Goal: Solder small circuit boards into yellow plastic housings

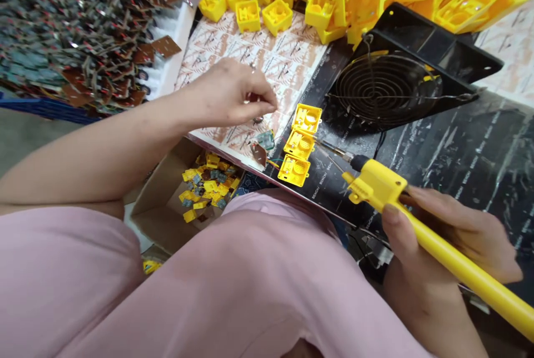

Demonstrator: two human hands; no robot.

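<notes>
My right hand (471,230) grips a yellow soldering iron (386,182) with a thin feed tube beside its shaft. The iron's metal tip reaches the middle one of three small yellow plastic housings (298,143), lined up near the table edge; whether it touches is unclear. Over the patterned sheet, my left hand (233,93) is closed with thumb and forefinger pinched together. What it holds, if anything, cannot be made out. Below it lie a small green circuit board (266,140) and a brown board (259,153), with thin wires running towards the nearest housing.
A black fan (375,85) with a wire guard stands beyond the iron. Many yellow housings (277,15) are heaped at the back. At left, a white tray (187,40) is piled with circuit boards (95,40). Below the table edge, a cardboard box (156,191) contains yellow parts.
</notes>
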